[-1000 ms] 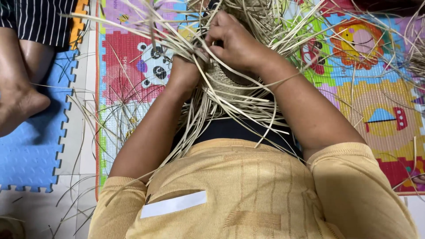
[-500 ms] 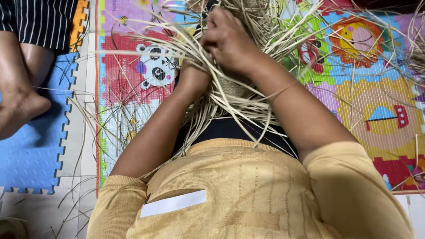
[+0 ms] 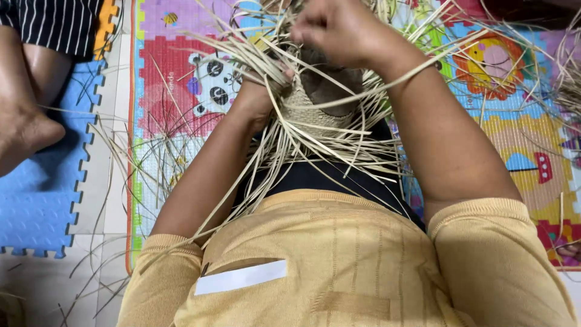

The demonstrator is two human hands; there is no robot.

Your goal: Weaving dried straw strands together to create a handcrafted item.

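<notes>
Your left hand (image 3: 260, 91) grips a bundle of pale dry straw strips (image 3: 302, 142); its fingers are closed around the strands, beside the small woven straw piece (image 3: 315, 112) that sits in front of your chest, between both hands. Your right hand (image 3: 339, 30) is above it, fingers curled tight on some thin strands. Loose strips spread over the colourful foam puzzle mat (image 3: 181, 72). Another person's bare foot (image 3: 24, 133) rests on the blue foam tile (image 3: 42, 206) at your left.
</notes>
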